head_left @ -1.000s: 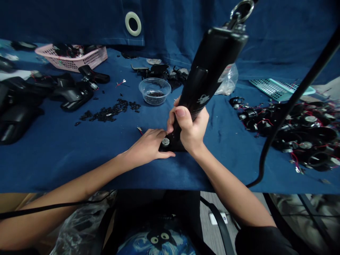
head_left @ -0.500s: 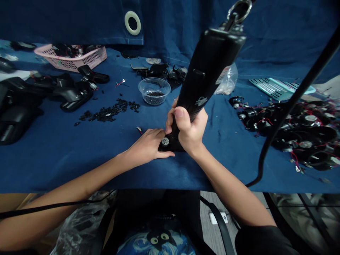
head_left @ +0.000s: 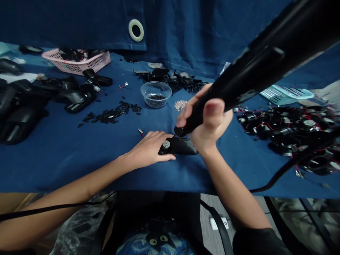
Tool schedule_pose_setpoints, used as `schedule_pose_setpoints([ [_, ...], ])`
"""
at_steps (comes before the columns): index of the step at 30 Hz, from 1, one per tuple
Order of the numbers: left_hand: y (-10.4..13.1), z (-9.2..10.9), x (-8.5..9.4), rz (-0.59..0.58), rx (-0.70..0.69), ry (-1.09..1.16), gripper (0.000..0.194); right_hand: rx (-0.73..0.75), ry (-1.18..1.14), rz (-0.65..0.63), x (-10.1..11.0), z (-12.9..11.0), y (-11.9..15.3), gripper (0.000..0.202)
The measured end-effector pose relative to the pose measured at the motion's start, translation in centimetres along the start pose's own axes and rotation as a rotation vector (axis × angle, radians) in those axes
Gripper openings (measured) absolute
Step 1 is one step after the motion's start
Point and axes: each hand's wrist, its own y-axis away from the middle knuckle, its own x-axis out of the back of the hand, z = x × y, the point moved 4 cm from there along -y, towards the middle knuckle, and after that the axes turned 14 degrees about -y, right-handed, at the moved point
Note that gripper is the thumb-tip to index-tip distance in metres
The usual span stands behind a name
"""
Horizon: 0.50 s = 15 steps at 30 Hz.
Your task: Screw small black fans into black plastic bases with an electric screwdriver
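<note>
My left hand grips the left end of a black plastic housing, thumb along the near side and fingers along the far side. A round silver motor sits at that end of the housing, between thumb and fingers. My right hand is wrapped round a black electric screwdriver, its thumb on top of the body. The screwdriver leans strongly to the right, and its thin tip meets or hovers at the far edge of the housing; I cannot tell which. A wire with a white connector pokes out beyond my left fingers.
A clear bowl holds small dark screws. Beside it lie silver screws and small black parts. Black housings and a pink basket are at left; wired black parts and a teal basket at right.
The screwdriver has tilted from steep to leaning far right, its top going out of view. My right hand has shifted right and up, uncovering the housing and the silver screws. My left hand stays.
</note>
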Motion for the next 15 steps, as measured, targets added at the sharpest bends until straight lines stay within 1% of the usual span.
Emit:
schedule_pose_setpoints([
  [2, 0.3, 0.3, 0.3, -0.028, -0.026, -0.008, 0.063, 0.111, -0.074, 0.156, 1.6, -0.4, -1.2, 0.038],
  [3, 0.5, 0.3, 0.4, -0.043, -0.036, -0.012, 0.063, 0.104, -0.106, 0.238, 2.9, -0.1, -1.9, 0.036],
  [4, 0.7, 0.4, 0.6, -0.054, -0.040, -0.011, 0.064, 0.034, -0.130, 0.300, 4.4, 0.6, -2.5, 0.033],
  [5, 0.9, 0.4, 0.8, -0.067, -0.035, -0.005, 0.064, -0.077, -0.144, 0.353, 6.1, 1.4, -3.1, 0.029],
  [7, 1.3, 0.2, 1.5, -0.083, -0.002, 0.030, 0.068, -0.392, -0.085, 0.413, 9.5, 3.2, -3.6, 0.015],
  [8, 1.5, 0.1, 1.9, -0.079, 0.022, 0.058, 0.072, -0.517, 0.005, 0.414, 11.0, 3.9, -3.5, 0.011],
  [9, 1.7, 0.0, 2.4, -0.064, 0.047, 0.092, 0.076, -0.610, 0.097, 0.390, 12.3, 4.3, -3.4, 0.010],
  [10, 1.9, -0.1, 2.9, -0.036, 0.071, 0.132, 0.079, -0.667, 0.153, 0.366, 13.4, 4.7, -3.2, 0.009],
  [12, 2.3, -0.3, 3.9, 0.038, 0.105, 0.217, 0.081, -0.725, 0.247, 0.299, 14.6, 5.1, -2.8, 0.011],
  [15, 2.7, -0.3, 5.0, 0.142, 0.136, 0.293, 0.072, -0.728, 0.409, 0.217, 14.8, 5.3, -2.1, 0.027],
])
